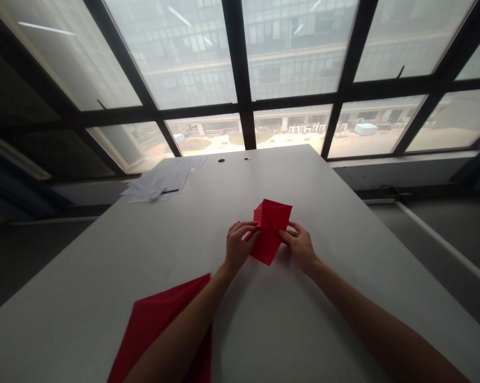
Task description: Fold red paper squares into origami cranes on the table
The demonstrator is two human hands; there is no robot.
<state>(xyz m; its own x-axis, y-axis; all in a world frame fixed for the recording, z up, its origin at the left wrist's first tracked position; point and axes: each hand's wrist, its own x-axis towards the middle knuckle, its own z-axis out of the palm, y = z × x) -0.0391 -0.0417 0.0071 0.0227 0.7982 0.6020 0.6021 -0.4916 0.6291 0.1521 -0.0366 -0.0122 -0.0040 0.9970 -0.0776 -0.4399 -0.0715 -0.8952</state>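
Note:
A folded piece of red paper is held between both hands over the middle of the white table, with creases across it and one corner pointing toward me. My left hand pinches its left edge between thumb and fingers. On the opposite edge, my right hand grips the paper with the thumb in front and the fingers partly behind. A larger red sheet lies at the near left, partly covered by my left forearm.
Loose white papers with a dark pen on them lie at the table's far left. Two small holes are near the far edge of the table. Large dark-framed windows stand behind it.

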